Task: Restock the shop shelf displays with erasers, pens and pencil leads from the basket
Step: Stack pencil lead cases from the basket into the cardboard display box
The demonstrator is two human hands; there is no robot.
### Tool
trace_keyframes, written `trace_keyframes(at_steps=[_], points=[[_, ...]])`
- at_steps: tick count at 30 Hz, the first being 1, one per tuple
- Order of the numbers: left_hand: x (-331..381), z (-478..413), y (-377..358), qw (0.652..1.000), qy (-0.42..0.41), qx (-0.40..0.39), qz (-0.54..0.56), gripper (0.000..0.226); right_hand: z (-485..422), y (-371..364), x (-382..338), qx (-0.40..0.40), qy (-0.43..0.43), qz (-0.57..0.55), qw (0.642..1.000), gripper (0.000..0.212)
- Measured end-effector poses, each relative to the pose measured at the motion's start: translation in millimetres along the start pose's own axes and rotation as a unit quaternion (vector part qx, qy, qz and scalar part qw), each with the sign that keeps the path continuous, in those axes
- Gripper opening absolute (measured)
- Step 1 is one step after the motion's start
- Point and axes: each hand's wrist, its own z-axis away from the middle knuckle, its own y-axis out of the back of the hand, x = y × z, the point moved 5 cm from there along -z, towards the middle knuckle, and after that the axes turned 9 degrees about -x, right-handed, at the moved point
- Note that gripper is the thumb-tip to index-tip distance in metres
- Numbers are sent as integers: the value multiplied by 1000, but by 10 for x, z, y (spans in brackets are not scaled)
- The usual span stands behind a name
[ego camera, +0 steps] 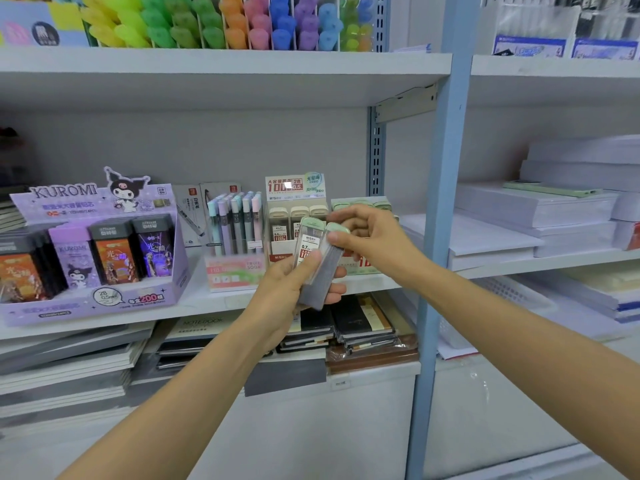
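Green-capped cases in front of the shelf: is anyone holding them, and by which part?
The left hand grips the green-capped lead cases round their lower half; the right hand pinches the cap end of one.

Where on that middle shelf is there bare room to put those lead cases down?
A bare strip runs along the shelf front, between the Kuromi box and the pink display. Behind, the displays stand crowded side by side. The left hand and right hand grip lead cases.
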Motion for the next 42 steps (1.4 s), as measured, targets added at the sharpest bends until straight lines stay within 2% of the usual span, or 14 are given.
trace_keyframes(at_steps=[4,8,13,16,20,22,26,31,34,36,38,40,42], points=[[23,62,63,999,20,-22,-16,30,-15,71,-27,23,13,-26,999,27],[40,97,66,999,13,-26,-33,33,-51,23,-80,1,17,-19,1000,22],[19,109,66,999,18,-16,-33,35,-49,-45,-60,-19,-22,-96,995,24],[0,113,71,1000,31,-4,0,35,-30,-78,-41,-38,-15,-108,993,20],[-17,101,135,997,45,26,48,29,10,-5,-44,-62,4,-98,993,36],[-12,88,117,998,43,22,38,33,33,58,-38,-59,9,-94,994,39],[20,77,-37,998,34,-43,-9,42,68,110,-27,-40,22,-70,996,37],[-29,34,-192,995,29,-72,-67,20,148,144,2,0,37,3,999,38],[-79,13,-283,991,43,-99,-73,21,214,129,79,-61,-1,-30,998,35],[-100,-3,-313,985,47,-99,-135,23,267,163,113,-95,-12,-25,995,25],[-81,-35,-272,952,17,-63,-300,32,294,313,117,-65,-12,4,998,20],[13,-51,-211,877,-59,5,-477,42,297,534,95,0,-3,28,1000,16],[130,-51,-226,787,-135,47,-600,47,279,757,41,69,17,67,995,12]])
